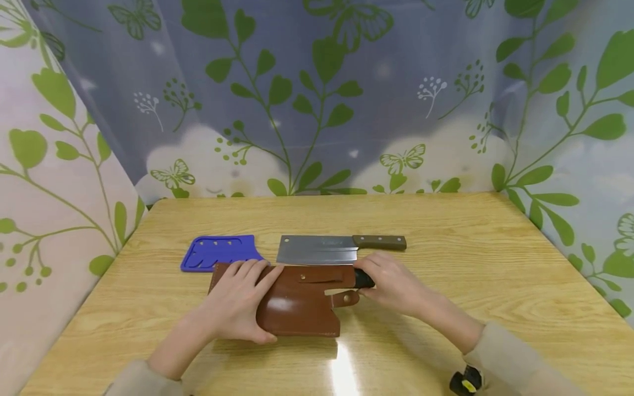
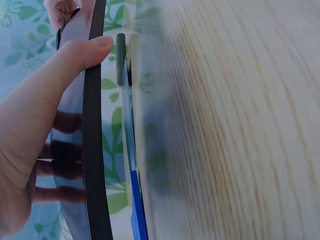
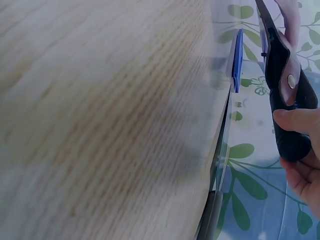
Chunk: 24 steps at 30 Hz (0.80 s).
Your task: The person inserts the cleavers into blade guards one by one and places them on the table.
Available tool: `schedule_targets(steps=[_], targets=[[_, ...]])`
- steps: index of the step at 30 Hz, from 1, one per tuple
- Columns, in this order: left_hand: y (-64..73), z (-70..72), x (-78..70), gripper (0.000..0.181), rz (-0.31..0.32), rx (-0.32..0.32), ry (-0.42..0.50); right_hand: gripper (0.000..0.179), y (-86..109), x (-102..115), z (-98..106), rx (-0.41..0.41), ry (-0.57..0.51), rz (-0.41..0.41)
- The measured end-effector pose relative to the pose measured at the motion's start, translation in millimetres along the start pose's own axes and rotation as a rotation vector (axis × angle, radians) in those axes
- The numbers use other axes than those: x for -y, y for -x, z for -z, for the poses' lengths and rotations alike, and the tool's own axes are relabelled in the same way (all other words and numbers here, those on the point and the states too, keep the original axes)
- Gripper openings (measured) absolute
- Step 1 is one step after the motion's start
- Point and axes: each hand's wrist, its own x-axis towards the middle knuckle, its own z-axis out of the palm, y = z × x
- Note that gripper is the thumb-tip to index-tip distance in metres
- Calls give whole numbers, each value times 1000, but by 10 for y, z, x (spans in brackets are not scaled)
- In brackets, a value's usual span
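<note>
A brown leather knife sheath (image 1: 297, 308) is held above the table, tilted in the wrist views. My left hand (image 1: 240, 300) grips it across its width, the thumb on the near edge and the fingers over the far edge. From the sheath's right end a black knife handle (image 1: 364, 279) sticks out; the blade is hidden inside. My right hand (image 1: 393, 283) holds this handle between thumb and fingers. A snap strap (image 1: 345, 298) hangs loose by the handle in the head view. In the right wrist view the strap's metal snap (image 3: 291, 81) lies against the handle.
Just beyond the sheath lies a cleaver (image 1: 317, 249) with a brown riveted handle (image 1: 380, 242) pointing right. Left of it is a blue plastic blade guard (image 1: 218, 253), partly behind the sheath. The wooden table (image 1: 470, 247) ends at a leaf-patterned curtain (image 1: 297, 110).
</note>
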Motion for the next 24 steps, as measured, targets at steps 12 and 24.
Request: schedule_targets(steps=[12,24], targets=[[103,-58,35,115,8,95,26,41,-124,31,-117,174,137,33],[235,-182,118,113,-9,143,14,34,-209,121,-362,304,156,13]])
